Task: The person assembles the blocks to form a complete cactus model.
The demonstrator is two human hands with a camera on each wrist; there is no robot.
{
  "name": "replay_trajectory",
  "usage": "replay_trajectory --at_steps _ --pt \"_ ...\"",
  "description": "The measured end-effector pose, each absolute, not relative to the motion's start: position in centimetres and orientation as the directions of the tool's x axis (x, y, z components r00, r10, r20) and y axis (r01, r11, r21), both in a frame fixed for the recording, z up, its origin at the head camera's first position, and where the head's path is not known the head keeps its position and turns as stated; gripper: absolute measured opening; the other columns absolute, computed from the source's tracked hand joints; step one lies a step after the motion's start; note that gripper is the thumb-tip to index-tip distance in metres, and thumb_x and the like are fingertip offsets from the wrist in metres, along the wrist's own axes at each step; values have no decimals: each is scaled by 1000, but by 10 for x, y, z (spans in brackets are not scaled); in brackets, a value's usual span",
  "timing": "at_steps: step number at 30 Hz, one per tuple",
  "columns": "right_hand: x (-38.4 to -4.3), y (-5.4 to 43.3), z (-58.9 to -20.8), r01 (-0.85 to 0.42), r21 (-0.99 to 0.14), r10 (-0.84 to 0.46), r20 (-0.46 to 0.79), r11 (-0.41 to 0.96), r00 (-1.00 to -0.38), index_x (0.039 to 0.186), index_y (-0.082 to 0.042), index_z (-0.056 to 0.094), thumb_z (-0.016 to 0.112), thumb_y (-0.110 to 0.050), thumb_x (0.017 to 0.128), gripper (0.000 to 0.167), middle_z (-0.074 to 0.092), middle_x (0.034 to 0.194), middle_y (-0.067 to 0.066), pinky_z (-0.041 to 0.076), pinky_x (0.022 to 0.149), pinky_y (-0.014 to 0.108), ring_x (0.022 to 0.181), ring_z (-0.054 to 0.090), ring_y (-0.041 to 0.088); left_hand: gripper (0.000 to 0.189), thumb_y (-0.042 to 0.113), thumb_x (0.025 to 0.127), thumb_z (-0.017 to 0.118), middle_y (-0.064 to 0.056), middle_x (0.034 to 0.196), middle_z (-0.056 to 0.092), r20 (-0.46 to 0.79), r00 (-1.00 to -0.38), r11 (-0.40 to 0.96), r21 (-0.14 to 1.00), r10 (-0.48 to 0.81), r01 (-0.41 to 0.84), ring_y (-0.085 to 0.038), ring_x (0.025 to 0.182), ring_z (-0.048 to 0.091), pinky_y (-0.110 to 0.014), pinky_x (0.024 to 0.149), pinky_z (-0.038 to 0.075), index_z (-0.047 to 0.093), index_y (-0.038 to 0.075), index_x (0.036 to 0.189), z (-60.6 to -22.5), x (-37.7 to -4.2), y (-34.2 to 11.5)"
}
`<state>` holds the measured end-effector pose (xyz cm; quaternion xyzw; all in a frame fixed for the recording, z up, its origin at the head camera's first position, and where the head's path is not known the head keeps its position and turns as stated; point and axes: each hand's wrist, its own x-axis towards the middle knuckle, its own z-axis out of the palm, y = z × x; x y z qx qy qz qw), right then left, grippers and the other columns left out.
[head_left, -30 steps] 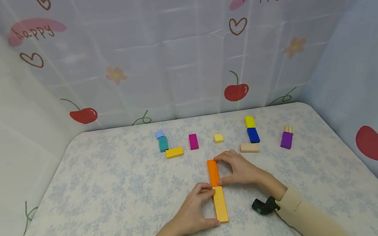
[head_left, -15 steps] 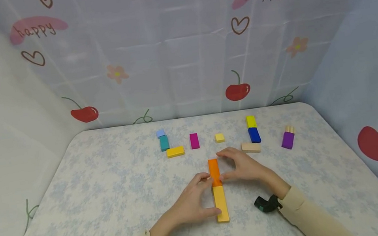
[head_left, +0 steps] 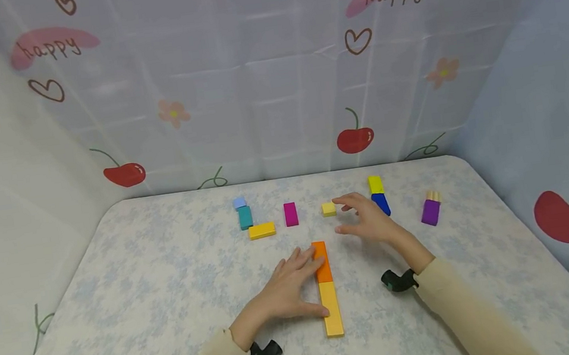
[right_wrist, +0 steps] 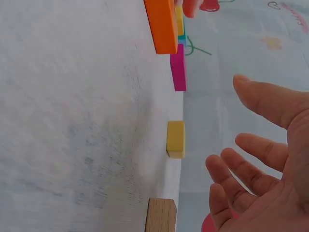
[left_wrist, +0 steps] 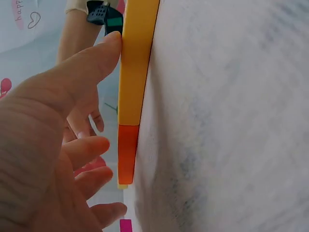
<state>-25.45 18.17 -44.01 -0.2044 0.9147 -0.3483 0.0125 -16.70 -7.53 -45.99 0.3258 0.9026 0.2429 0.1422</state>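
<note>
An orange block (head_left: 325, 274) and a longer amber-yellow block (head_left: 333, 322) lie end to end in one line on the table. My left hand (head_left: 284, 290) spreads over their left side, thumb at the amber block and fingertips overlapping the orange one in the head view. In the left wrist view those fingers are loosely bent, gripping nothing. My right hand (head_left: 368, 221) hovers farther back with fingers apart and nothing in them. Just left of its fingertips sits a small pale-yellow block (head_left: 328, 209). A bare wooden block (right_wrist: 161, 215) shows in the right wrist view; in the head view this hand hides it.
Behind, a magenta block (head_left: 290, 214) stands alone. To its left are teal (head_left: 245, 218), light-blue (head_left: 239, 202) and yellow (head_left: 261, 231) blocks. Bright-yellow (head_left: 375, 184) and blue (head_left: 379, 203) blocks touch at right, near a purple block (head_left: 431, 213) with cream sticks. A curtain (head_left: 265, 114) hangs behind.
My right hand has let go of the orange block and moved back and right, over the wooden block. My left hand has loosened and slid forward along the row.
</note>
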Motion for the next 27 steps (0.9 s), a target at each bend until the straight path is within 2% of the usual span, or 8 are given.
replay_trajectory --at_steps 5,13,27 --pt "-272 181 -439 -355 -642 -370 118 679 -922 141 -1 48 72 -16 89 60 48 139 20 47 99 56 117 57 36 91 61 76 75 0 164 19 -112 -742 678 513 661 527 -32 152 12 -63 118 14 40 23 151 -460 -167 -76" --pt "-290 176 -443 -271 -688 -329 49 673 -943 142 -2 48 68 -11 91 56 46 142 20 47 101 53 118 56 36 90 62 76 74 1 163 21 -100 -744 683 491 661 541 -31 151 16 -63 117 15 42 24 150 -463 -166 -77" --pt "-302 170 -451 -115 -723 -265 -98 681 -959 137 -5 55 65 -8 91 47 51 136 19 49 98 48 118 53 34 89 63 76 73 0 163 23 -91 -747 686 480 659 547 -31 151 17 -62 117 16 42 23 150 -462 -166 -77"
